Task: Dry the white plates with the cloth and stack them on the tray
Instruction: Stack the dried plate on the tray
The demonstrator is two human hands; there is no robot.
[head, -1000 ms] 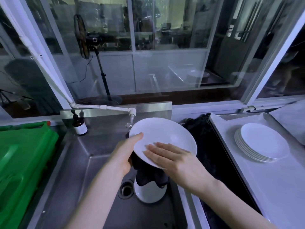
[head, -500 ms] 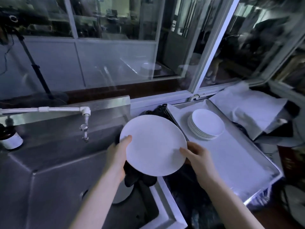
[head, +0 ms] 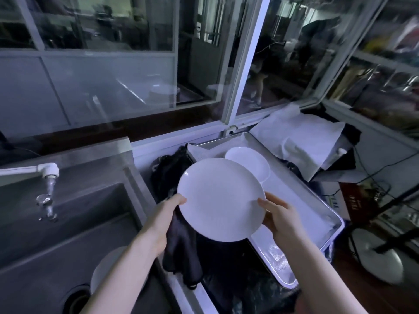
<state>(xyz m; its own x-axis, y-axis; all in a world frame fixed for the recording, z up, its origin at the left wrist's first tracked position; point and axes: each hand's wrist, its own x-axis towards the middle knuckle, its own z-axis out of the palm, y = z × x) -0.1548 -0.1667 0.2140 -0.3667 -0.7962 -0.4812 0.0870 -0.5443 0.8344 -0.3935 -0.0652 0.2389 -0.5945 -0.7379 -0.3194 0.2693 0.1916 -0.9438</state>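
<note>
Held plate (head: 221, 199) covering part of stack (head: 249, 160), cloth (head: 181, 250) behind left hand (head: 166, 214)

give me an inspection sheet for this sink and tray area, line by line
surface: stainless steel sink on the left, paper-lined metal tray on the right
job's things: round white plate held tilted above the tray's near-left side; stack of white plates on the tray; dark cloth hanging under the left hand
clutter: white dish in the sink; crumpled white sheet behind the tray
grips: left hand holds the plate's left rim, thumb on top; right hand holds its right rim
cables: black cable right of the tray
surroundings: glass windows behind; white tap over the sink
</note>
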